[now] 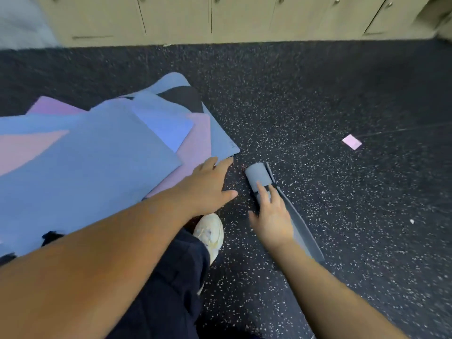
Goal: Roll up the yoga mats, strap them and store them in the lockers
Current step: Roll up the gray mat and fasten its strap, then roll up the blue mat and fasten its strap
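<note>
A rolled grey-blue yoga mat point(256, 173) lies on the dark speckled floor with a thin black strap around it near my fingers. My right hand point(271, 214) rests flat on the roll, fingers straight. My left hand point(208, 184) reaches out open over the floor at the edge of a heap of flat mats point(97, 152) in blue, pink and black, just left of the roll. Beige lockers point(239, 18) with closed doors line the far wall.
A small pink card point(351, 141) lies on the floor to the right. My white shoe point(210, 231) and dark trouser leg are below the hands. Another person's clothing shows at the top right corner.
</note>
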A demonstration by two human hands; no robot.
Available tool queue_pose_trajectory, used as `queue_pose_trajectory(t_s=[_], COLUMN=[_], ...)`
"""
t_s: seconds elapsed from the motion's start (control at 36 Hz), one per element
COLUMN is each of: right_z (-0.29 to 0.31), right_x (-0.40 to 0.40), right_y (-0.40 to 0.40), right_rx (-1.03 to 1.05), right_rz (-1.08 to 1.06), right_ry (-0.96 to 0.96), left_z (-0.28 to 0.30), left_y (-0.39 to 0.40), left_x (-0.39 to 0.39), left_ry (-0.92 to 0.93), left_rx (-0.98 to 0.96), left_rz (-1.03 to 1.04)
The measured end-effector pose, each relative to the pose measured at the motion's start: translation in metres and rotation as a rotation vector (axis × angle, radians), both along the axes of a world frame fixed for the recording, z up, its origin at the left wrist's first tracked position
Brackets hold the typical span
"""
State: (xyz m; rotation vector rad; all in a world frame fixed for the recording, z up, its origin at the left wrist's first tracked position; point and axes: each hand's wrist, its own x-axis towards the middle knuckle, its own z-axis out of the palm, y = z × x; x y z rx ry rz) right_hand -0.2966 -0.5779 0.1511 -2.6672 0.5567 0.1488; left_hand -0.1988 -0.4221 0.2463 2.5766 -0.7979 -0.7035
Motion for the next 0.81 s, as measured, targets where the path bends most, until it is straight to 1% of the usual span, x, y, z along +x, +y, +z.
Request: queue_pose_trajectory(t_s=[0.08, 0.25, 0.39, 0.47, 0.64, 0.81], right_z=[0.034, 0.092, 0.131, 0.15, 0.167, 0.167], right_x=[0.014, 0.04, 0.058, 0.068, 0.083, 0.1], right_y=[0.022, 0.071, 0.125, 0.161, 0.222, 0.272], right_rx=[-0.014, -0.029, -0.049, -0.009, 0.04, 0.091], right_rz=[0.053, 0.146, 0.234, 0.294, 0.376, 0.402], right_ry=[-0.082, -0.181, -0.246, -0.296, -0.308, -0.223], left_z=[0.015, 0.045, 0.067, 0.075, 0.077, 0.062], left_y=[0.029, 0.103, 0.171, 0.212, 0.276, 0.326], left_x=[-0.001, -0.001, -0.005, -0.006, -0.013, -0.015], left_ry=[-0.035, -0.201, -0.213, -0.21, -0.213, -0.181], left_rx=[-0.004, 0.064, 0.084, 0.103, 0.112, 0.06], left_rz=[0.081, 0.182, 0.292, 0.349, 0.435, 0.522])
